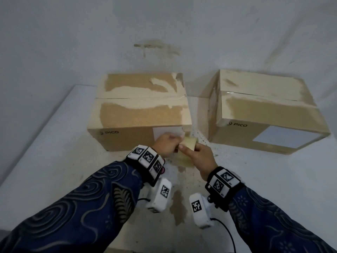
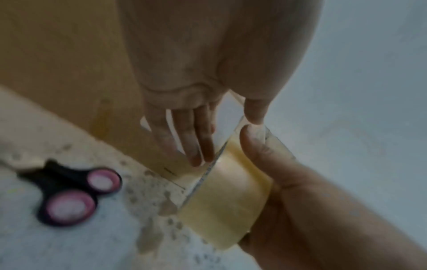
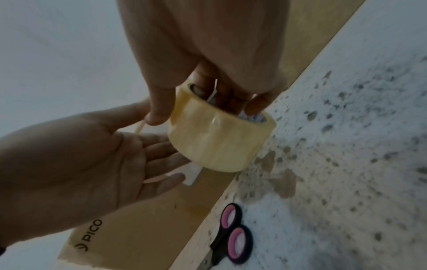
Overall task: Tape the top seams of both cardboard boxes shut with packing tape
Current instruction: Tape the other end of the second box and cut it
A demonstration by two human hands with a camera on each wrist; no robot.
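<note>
Two brown PICO cardboard boxes stand on the white table, the left box (image 1: pixel 138 110) and the right box (image 1: pixel 264 114), both with flaps down. My hands meet in front of the left box (image 3: pixel 143 228). My right hand (image 1: pixel 198 157) grips the yellowish tape roll (image 1: pixel 187 143), fingers inside its core and thumb on the outside (image 3: pixel 217 138). My left hand (image 1: pixel 166 143) is beside the roll (image 2: pixel 226 206) with fingers straight, its thumb touching the tape's loose end by my right thumb. A short clear strip is lifted off the roll.
Black scissors with pink handle rings (image 2: pixel 69 193) lie on the table (image 1: pixel 45 143) in front of the left box, under my left wrist (image 3: pixel 233 237). The tabletop is worn with brown patches. A pale wall stands behind the boxes.
</note>
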